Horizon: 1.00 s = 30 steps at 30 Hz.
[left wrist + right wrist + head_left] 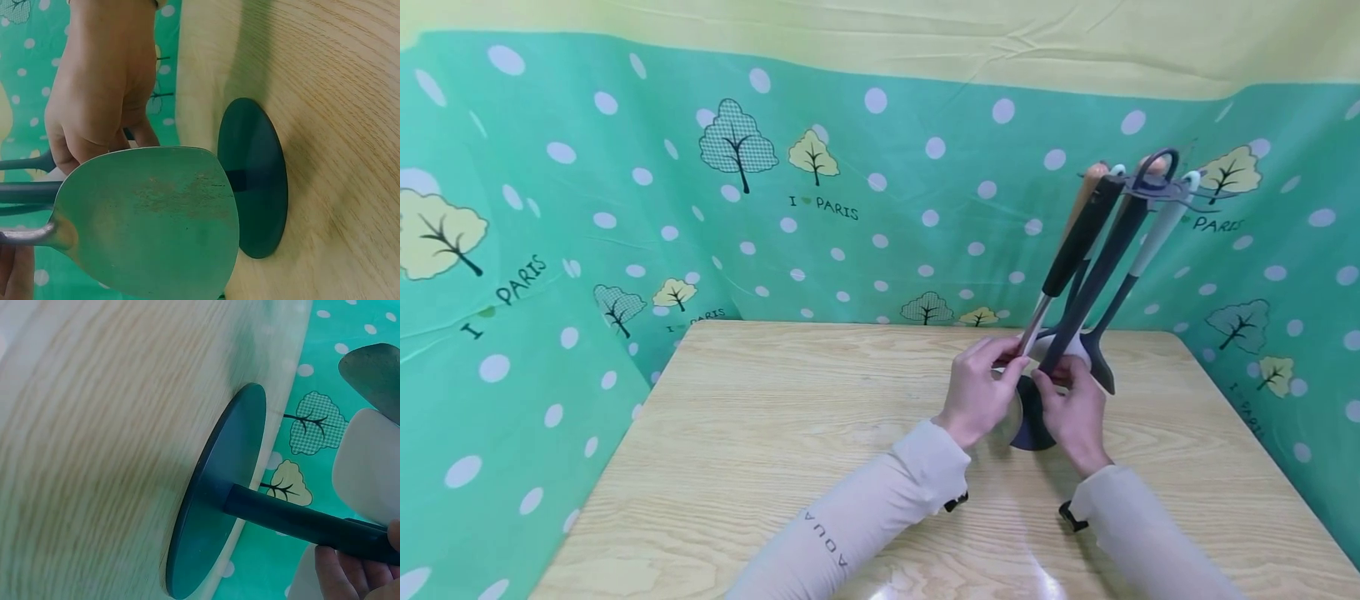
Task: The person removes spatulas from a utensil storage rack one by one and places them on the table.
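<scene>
A dark utensil stand [1093,275] with a round base [256,181] stands on the table, several kitchen utensils around its post. My right hand [1075,408] grips the post low down; its fingers [350,575] curl around it in the right wrist view. My left hand [981,387] pinches the thin metal shaft of a wok turner with a black handle [1086,233]. The turner's broad metal blade [150,219] fills much of the left wrist view, in front of the post. Whether its handle hangs on the stand's top ring [1157,187], I cannot tell.
A utensil with a pale green handle [1161,229] and dark head hangs at the stand's right. Behind the post are a wooden-ended handle [1090,187] and a white utensil head [369,465]. A patterned green cloth [850,208] surrounds the wooden table [760,433].
</scene>
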Each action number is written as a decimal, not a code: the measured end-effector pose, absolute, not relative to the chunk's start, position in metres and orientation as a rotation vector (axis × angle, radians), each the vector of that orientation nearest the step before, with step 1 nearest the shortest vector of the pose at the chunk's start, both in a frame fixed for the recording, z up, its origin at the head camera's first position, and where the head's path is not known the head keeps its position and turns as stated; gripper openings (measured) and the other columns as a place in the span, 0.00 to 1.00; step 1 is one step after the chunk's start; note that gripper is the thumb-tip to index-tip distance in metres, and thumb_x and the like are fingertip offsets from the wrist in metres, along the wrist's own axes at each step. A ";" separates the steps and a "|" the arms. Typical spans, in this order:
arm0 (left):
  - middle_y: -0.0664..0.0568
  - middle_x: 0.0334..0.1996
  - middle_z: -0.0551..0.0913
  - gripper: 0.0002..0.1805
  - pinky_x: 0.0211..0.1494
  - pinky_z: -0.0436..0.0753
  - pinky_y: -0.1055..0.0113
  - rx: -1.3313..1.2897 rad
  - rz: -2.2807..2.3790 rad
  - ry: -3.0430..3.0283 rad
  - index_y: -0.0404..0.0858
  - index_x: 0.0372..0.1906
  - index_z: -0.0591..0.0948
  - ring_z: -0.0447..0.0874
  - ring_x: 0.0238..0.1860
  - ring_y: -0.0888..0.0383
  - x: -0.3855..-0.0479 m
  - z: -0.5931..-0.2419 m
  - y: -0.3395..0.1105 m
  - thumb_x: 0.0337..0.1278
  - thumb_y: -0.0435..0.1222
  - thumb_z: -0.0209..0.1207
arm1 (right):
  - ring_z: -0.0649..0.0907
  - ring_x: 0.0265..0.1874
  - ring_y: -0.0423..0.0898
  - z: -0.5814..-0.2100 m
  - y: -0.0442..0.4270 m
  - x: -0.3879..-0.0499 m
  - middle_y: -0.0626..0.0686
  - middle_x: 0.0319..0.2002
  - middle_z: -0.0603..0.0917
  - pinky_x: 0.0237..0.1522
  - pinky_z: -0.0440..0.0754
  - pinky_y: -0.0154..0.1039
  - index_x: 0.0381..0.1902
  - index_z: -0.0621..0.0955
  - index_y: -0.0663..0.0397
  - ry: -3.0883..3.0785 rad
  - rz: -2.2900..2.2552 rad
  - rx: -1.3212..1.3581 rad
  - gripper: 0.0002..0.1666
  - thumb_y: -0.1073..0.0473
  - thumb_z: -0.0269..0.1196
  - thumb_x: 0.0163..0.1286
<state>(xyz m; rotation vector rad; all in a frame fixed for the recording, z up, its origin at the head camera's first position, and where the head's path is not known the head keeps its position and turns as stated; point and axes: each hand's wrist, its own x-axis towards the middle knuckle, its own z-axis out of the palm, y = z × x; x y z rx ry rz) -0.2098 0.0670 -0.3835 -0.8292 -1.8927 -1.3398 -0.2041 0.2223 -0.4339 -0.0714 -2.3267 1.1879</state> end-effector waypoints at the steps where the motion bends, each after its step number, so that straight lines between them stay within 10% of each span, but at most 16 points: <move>1: 0.47 0.34 0.84 0.09 0.42 0.77 0.84 -0.828 -1.340 -1.890 0.30 0.41 0.83 0.83 0.35 0.63 -0.210 -0.383 0.067 0.54 0.26 0.64 | 0.83 0.41 0.51 -0.434 0.222 -0.204 0.57 0.39 0.81 0.46 0.81 0.48 0.45 0.75 0.60 -2.331 1.191 -0.073 0.12 0.61 0.62 0.67; 30: 0.47 0.34 0.84 0.09 0.42 0.78 0.82 -0.812 -1.354 -1.873 0.30 0.41 0.82 0.84 0.35 0.62 -0.204 -0.383 0.049 0.53 0.26 0.64 | 0.82 0.41 0.53 -0.434 0.205 -0.202 0.58 0.40 0.81 0.48 0.80 0.51 0.45 0.75 0.59 -2.324 1.235 -0.016 0.12 0.61 0.62 0.67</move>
